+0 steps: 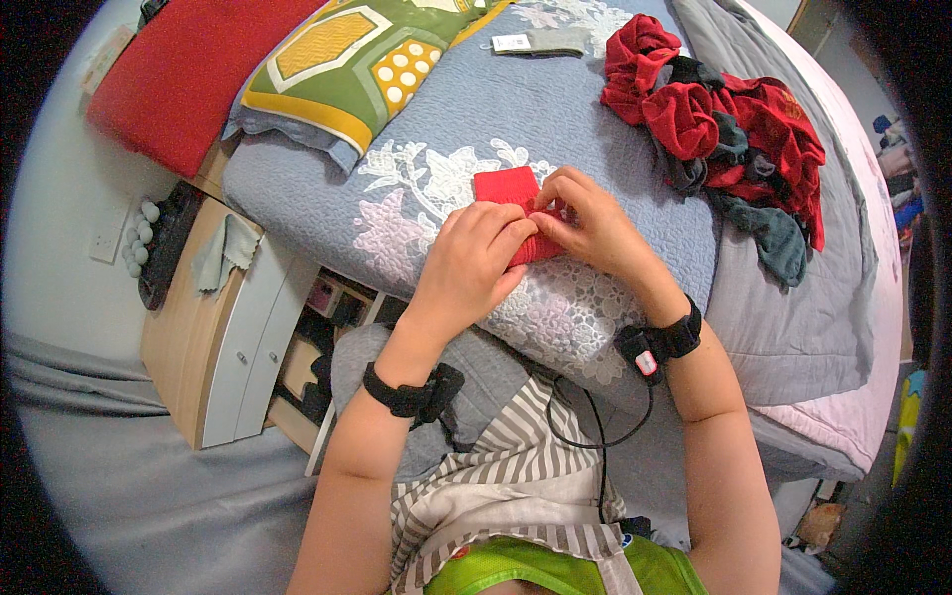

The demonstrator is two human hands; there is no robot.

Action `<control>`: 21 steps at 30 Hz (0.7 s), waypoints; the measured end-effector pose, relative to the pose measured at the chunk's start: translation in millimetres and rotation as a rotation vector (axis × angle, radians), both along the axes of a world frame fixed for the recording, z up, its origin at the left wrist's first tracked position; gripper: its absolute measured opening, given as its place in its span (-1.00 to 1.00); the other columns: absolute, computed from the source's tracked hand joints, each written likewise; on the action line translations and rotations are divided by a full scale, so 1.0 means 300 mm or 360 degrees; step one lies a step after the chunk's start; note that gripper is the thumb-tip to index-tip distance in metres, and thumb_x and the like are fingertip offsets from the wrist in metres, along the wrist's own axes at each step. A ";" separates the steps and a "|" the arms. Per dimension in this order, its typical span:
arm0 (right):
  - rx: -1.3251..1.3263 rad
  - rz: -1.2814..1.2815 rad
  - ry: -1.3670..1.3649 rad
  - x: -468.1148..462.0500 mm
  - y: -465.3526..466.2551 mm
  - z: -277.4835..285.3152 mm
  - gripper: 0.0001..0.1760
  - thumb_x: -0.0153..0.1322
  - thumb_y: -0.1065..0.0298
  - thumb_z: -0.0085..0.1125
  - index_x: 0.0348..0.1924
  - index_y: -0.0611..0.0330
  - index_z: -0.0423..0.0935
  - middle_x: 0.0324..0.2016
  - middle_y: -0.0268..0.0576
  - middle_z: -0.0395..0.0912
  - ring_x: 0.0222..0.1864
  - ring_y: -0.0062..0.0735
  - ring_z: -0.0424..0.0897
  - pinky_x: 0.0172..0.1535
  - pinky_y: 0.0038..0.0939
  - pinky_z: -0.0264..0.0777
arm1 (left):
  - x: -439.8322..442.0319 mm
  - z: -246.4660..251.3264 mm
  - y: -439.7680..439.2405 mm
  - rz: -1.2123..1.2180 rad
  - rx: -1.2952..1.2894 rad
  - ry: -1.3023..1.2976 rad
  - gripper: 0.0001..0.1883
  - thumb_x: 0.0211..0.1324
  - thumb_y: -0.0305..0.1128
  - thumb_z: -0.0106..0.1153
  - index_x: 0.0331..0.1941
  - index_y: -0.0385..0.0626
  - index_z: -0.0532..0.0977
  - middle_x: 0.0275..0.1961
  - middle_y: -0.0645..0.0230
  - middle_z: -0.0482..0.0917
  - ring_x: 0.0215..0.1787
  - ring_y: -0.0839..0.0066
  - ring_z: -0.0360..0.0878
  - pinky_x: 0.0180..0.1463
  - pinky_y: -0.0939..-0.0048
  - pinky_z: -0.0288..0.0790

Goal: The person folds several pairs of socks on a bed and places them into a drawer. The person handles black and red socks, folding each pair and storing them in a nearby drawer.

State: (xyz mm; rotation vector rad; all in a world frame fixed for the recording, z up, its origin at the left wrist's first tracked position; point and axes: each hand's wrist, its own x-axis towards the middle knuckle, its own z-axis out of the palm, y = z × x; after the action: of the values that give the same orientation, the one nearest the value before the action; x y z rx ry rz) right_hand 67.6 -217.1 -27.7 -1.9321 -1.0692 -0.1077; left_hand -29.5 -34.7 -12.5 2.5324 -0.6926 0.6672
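Observation:
A pair of red knit socks, or one folded red sock [507, 183], lies on the blue quilted bedspread [483, 111] in front of me. My left hand [476, 249] rests over its lower left side, fingers bent onto the fabric. From the right, my right hand [587, 216] pinches the red knit between thumb and fingers, close to the left fingertips. Both hands hide much of the middle of the fabric. Black straps circle both wrists, and a cable hangs from the right one.
A heap of red and dark socks and cloth [714, 126] lies at the right. Grey socks with a tag [543, 42] lie at the far side. A green and yellow patterned pillow [357, 67] is at upper left. A wooden bedside cabinet [193, 327] stands left, a grey cloth [227, 253] on it.

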 end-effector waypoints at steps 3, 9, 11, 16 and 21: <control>-0.0058 -0.0106 0.0051 0.000 0.000 -0.008 -0.83 0.37 0.32 0.22 -0.29 0.23 0.51 -0.37 -0.04 0.51 -0.28 -0.10 0.55 -0.21 -0.26 0.44 | 0.002 0.002 0.001 0.0016 0.0009 0.0011 -0.50 -0.19 -0.44 0.34 -0.05 -0.10 0.44 -0.01 0.28 0.47 0.05 0.25 0.45 0.12 0.20 0.35; 0.0170 -0.0277 0.0510 0.012 -0.001 -0.028 -0.76 0.46 0.30 0.14 -0.13 0.29 0.53 -0.29 -0.04 0.63 -0.25 -0.35 0.63 -0.18 -0.38 0.49 | 0.003 -0.010 0.000 0.0070 -0.0008 -0.0025 -0.47 -0.22 -0.44 0.37 -0.05 -0.10 0.42 -0.03 0.26 0.47 0.03 0.25 0.45 0.08 0.19 0.35; 0.0109 -0.0303 0.0536 0.018 -0.007 -0.030 -0.77 0.46 0.32 0.13 -0.10 0.29 0.53 -0.27 -0.07 0.64 -0.23 -0.44 0.63 -0.15 -0.43 0.50 | 0.008 -0.017 0.000 0.0094 -0.0036 -0.0018 -0.46 -0.22 -0.41 0.39 -0.04 -0.09 0.42 -0.03 0.24 0.49 0.02 0.20 0.46 0.10 0.16 0.35; 0.0172 -0.0311 0.0544 0.024 -0.004 -0.041 -0.76 0.46 0.35 0.12 -0.08 0.30 0.54 -0.27 -0.10 0.65 -0.22 -0.47 0.63 -0.14 -0.45 0.51 | 0.031 -0.029 0.013 0.0170 -0.0059 -0.0019 -0.48 -0.20 -0.36 0.38 -0.06 -0.14 0.43 -0.12 0.20 0.53 -0.05 0.17 0.51 0.06 0.15 0.37; 0.0155 -0.0307 0.0548 0.031 -0.010 -0.057 -0.76 0.47 0.36 0.09 -0.06 0.30 0.53 -0.25 -0.19 0.64 -0.23 -0.56 0.58 -0.15 -0.51 0.47 | 0.069 -0.044 0.033 0.0147 -0.0143 -0.0029 -0.56 -0.16 -0.34 0.35 -0.12 -0.18 0.47 -0.19 0.17 0.54 -0.11 0.15 0.53 0.01 0.17 0.41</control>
State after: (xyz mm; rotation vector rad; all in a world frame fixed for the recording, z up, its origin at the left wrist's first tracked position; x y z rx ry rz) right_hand 77.0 -220.1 -44.7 -1.8774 -0.6392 0.0641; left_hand -8.9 -24.7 -25.8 2.4907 -0.5419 0.7368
